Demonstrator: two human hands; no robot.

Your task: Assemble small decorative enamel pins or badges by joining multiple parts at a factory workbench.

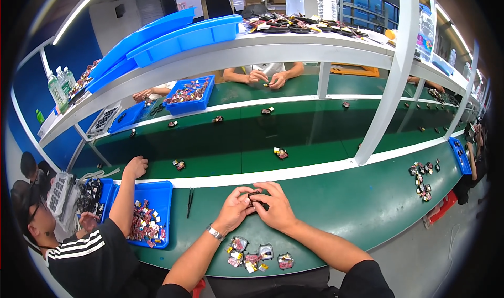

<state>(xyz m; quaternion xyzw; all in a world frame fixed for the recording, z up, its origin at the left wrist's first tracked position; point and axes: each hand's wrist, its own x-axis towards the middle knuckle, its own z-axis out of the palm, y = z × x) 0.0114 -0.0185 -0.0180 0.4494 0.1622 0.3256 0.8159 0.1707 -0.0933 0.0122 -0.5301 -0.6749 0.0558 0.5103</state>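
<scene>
Over the green bench (325, 214), my left hand (234, 209) and my right hand (275, 206) meet around a small black plastic casing (254, 194). The fingers of both are closed on it and cover most of it, so its inside cannot be made out. On the bench nearer to me lie several small casings (266, 252) with red wiring and white or yellow labels. A pair of dark tweezers (190, 202) lies to the left of my left hand, apart from it.
A blue bin (169, 209) of wired parts stands left, beside a seated co-worker (94, 251) reaching across. Beyond the white rail, a green conveyor belt (226, 151) carries scattered casings. A white post (386, 83) rises at right. More casings (422, 182) lie far right.
</scene>
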